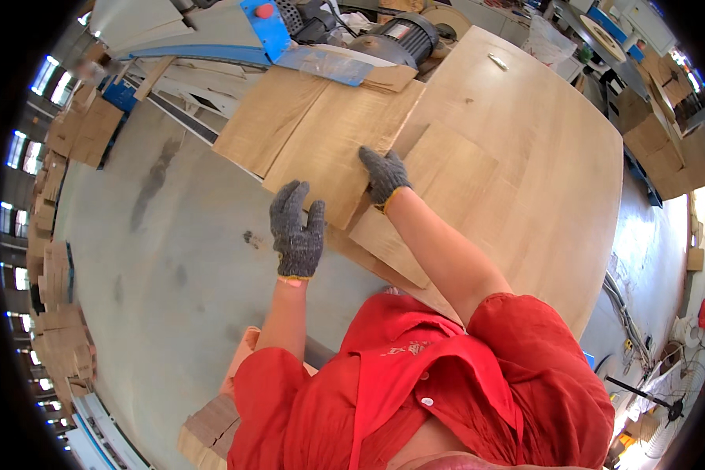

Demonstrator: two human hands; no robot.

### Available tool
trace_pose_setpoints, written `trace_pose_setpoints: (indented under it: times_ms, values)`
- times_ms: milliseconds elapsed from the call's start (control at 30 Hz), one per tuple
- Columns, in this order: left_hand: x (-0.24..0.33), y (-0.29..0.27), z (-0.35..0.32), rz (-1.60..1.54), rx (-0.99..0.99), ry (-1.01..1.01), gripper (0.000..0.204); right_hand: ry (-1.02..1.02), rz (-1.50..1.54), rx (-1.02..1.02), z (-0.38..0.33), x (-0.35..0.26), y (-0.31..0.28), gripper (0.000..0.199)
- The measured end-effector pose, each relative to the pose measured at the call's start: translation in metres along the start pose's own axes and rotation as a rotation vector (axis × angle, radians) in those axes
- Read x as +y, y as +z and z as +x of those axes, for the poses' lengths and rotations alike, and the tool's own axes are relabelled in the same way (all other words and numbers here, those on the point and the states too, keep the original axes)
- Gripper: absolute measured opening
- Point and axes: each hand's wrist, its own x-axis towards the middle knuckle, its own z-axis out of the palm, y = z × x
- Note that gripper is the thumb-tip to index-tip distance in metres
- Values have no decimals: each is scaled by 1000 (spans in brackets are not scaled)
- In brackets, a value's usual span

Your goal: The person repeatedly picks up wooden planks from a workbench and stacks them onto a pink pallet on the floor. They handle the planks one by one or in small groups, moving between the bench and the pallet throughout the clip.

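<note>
Two thin light-wood veneer sheets [321, 133] lie side by side on a large wooden table [540, 157], overhanging its near-left edge. My left hand [296, 231], in a grey knit glove, rests off the near corner of the sheet, fingers apart and holding nothing. My right hand [385, 176], also gloved, presses flat on the right edge of the same sheet. A smaller wood panel [439, 196] lies under my right forearm.
A machine with a blue guard [270, 27] and a grey motor [403, 35] stands behind the sheets. Stacks of wood pieces [59, 329] line the left floor. More wood blocks [211, 427] sit by my legs. A fan [666, 407] stands at lower right.
</note>
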Motion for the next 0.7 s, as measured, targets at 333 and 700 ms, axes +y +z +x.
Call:
trace_pose_setpoints:
  times_ms: [333,700]
  values:
    - [-85,-24,3,114,41,-188,28,-239,-182,284,-115,5,-158,31]
    - [-102,-51,-91,67,56,-519,28,-265,-1334,196,-79,-75,-121,64]
